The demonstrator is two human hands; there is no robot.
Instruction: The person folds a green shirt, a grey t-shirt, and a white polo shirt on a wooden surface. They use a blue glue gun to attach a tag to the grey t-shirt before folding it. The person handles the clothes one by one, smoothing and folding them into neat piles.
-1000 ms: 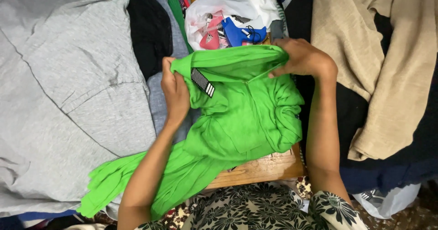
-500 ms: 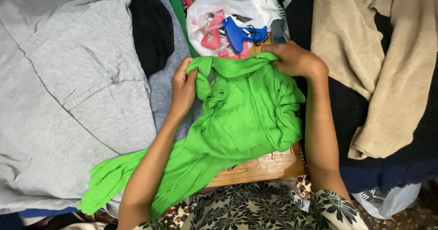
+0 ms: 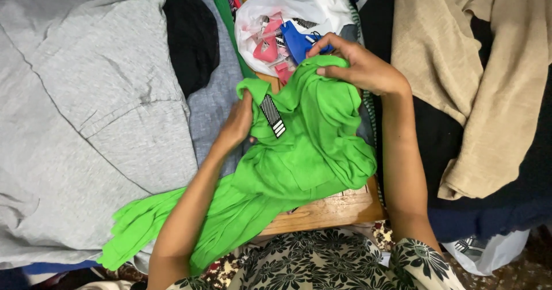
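Bright green knit garment [image 3: 299,152]: my left hand [image 3: 237,126] and right hand [image 3: 359,66], apart, each clamp its bunched top edge, keeping its black-and-white striped tag [image 3: 272,116] face-up between them.

A narrow black label with white stripes [image 3: 272,116] lies sewn on the bright green garment, slanting just beside the left thumb. Above it, a crumpled white plastic bag [image 3: 259,20] sits open on the wooden board, holding pink and blue pieces. Another whitish plastic bag [image 3: 494,254] lies at the lower right edge.
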